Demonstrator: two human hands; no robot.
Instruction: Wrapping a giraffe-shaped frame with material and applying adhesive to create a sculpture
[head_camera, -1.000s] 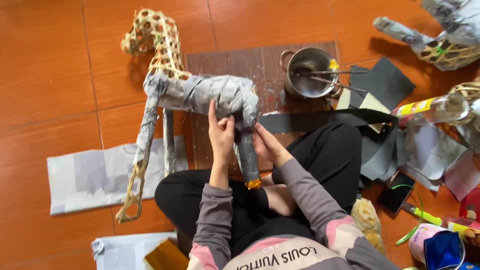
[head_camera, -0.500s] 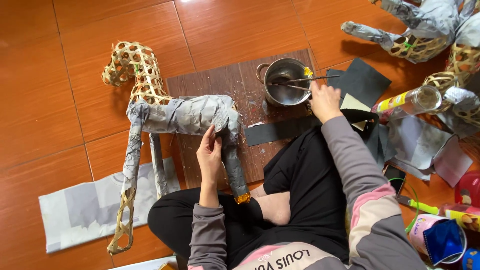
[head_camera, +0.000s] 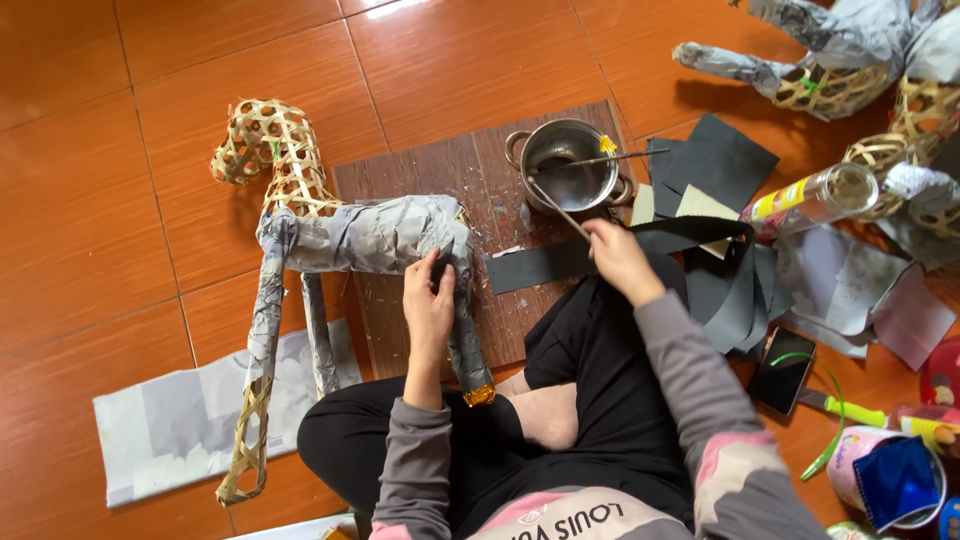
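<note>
A woven bamboo animal frame, partly covered in grey paper, lies on its side on a dark board. My left hand presses on its paper-wrapped hind leg, fingers flat against it. My right hand holds a thin brush whose far end reaches into a small metal pot on the board. A second stick rests across the pot's rim. A long black paper strip lies under my right hand.
Black and grey paper sheets lie at the right with a plastic bottle, a phone and green-handled scissors. More wrapped bamboo figures stand at the top right. A grey sheet lies at the left.
My right hand left the figure's leg, reached to the pot and took the brush, then drew back a little. The left hand stays on the leg. The view shifted.
</note>
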